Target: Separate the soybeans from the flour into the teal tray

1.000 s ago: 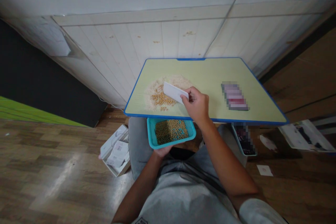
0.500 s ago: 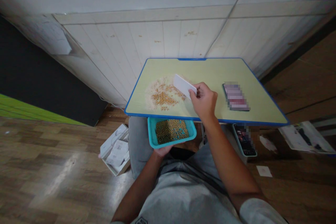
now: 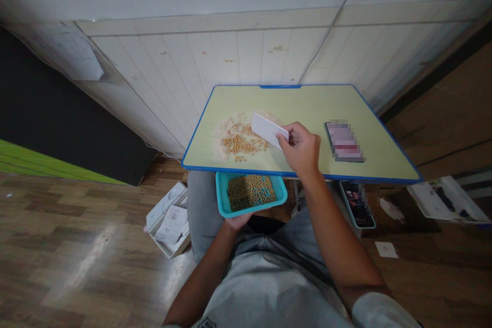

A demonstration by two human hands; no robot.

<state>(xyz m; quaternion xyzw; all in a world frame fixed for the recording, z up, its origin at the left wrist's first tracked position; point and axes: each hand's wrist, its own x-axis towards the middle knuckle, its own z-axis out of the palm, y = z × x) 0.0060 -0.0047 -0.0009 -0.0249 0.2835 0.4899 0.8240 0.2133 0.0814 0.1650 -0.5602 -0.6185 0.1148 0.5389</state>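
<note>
Pinching white card [image 3: 268, 129], right hand [image 3: 303, 149] could scatter loose beads [image 3: 239, 144] by sweeping fast. Left hand [image 3: 239, 221] holds tub [image 3: 220, 195]; tilting risks spillage.

Here's the right hand [image 3: 305, 151], well out in front of the body, and it's a firm pinch: thumb [image 3: 283, 141] on the near side, fingers curled in opposite, tips pointing left. The right wrist [image 3: 310, 177] looks nearly straight, and behind it the right forearm [image 3: 338, 236] slants back down toward the elbow, out to the right. Over to the other side, the left hand [image 3: 239, 221] sits lower and closer in, near the waist, palm seemingly turned up, its fingers hidden from sight. The left forearm [image 3: 205, 274] angles up and inward from the lower edge, bare, just beside the torso.
</note>
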